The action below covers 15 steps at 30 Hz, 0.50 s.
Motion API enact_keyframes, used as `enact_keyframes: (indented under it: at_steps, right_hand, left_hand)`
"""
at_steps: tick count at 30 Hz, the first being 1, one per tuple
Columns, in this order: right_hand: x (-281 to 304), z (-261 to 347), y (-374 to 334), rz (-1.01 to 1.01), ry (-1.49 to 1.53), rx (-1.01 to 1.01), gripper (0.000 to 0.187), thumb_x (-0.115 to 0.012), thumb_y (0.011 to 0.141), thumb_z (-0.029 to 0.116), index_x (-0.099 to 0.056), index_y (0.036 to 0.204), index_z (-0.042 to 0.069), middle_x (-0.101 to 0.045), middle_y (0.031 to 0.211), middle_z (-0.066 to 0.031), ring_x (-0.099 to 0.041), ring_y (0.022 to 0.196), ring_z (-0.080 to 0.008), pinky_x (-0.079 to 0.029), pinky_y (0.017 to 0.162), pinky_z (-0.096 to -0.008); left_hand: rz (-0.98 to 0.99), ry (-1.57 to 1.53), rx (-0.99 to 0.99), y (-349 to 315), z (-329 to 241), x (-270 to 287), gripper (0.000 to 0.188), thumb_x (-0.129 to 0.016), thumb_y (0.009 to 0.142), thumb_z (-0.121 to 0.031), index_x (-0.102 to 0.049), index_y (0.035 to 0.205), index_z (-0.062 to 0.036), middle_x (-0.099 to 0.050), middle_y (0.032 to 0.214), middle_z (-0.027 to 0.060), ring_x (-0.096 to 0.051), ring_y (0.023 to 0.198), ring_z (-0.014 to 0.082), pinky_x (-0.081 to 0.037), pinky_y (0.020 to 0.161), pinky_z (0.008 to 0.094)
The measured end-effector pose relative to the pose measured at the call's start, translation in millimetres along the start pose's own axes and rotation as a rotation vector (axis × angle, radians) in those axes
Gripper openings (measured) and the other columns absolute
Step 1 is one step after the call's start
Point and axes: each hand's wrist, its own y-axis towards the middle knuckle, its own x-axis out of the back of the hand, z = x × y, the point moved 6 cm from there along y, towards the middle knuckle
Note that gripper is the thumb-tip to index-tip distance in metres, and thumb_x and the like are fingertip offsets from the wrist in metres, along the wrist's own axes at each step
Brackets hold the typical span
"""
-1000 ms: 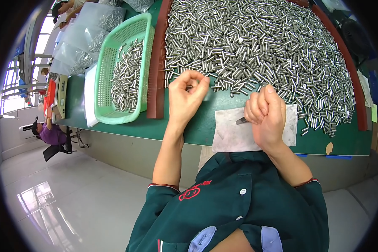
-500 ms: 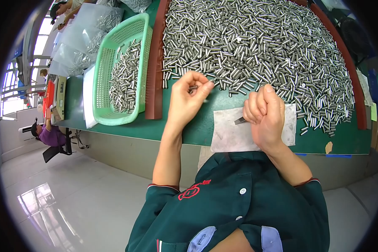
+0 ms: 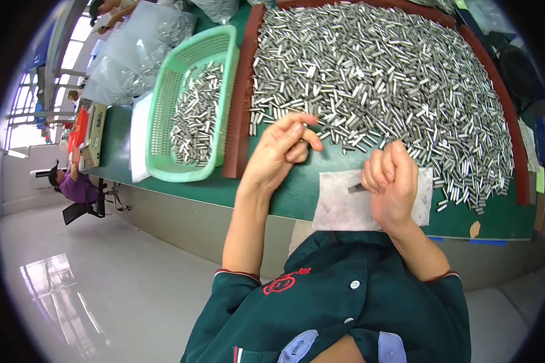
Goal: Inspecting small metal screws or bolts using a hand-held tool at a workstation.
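A broad spread of short shiny metal pins (image 3: 375,72) covers the green tabletop. My left hand (image 3: 278,148) hovers at the near left edge of the pins, index finger stretched forward and the other fingers partly curled. Whatever lies inside that curl is hidden. Closer to me, my right hand (image 3: 395,187) is closed in a fist above a smudged white sheet (image 3: 333,202). From the fist's left side sticks out the tip of a flat dark metal tool (image 3: 356,188); the rest of it is covered by my fingers.
A green perforated basket (image 3: 154,139) partly filled with pins stands left of the red-brown rail (image 3: 239,127). Another rail (image 3: 521,163) bounds the right side. Clear bags of pins (image 3: 127,60) lie far left. Beyond them sits a person in purple (image 3: 79,186).
The left thumb and index finger have come out of their pinch, and the index now points forward. The right fist keeps its grip. The whole view has shifted slightly.
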Motion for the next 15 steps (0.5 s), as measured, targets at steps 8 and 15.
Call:
enact_keyframes:
  at_steps: [8, 15]
  right_hand:
    - [4, 3, -3, -0.018, -0.042, 0.011, 0.039, -0.031, 0.092, 0.023, -0.027, 0.055, 0.01, -0.026, 0.045, 0.0008, -0.019, 0.038, -0.0074, -0.019, 0.038, -0.0231]
    - [4, 0, 3, 0.014, -0.003, -0.008, 0.04, -0.031, 0.091, 0.021, -0.028, 0.053, 0.01, -0.029, 0.046, -0.0003, -0.02, 0.041, -0.0065, -0.018, 0.039, -0.0221]
  left_hand:
    - [-0.045, 0.093, 0.031, 0, 4, -2, 0.02, -0.044, 0.089, -0.028, -0.043, 0.082, -0.0087, -0.04, 0.053, 0.0004, -0.023, 0.043, 0.0042, -0.019, 0.041, 0.0184]
    - [-0.046, -0.164, 0.01, 3, 3, 10, 0.006, -0.057, 0.079, -0.005, -0.054, 0.084, -0.004, -0.059, 0.076, 0.0094, -0.034, 0.05, 0.0035, -0.026, 0.046, 0.0168]
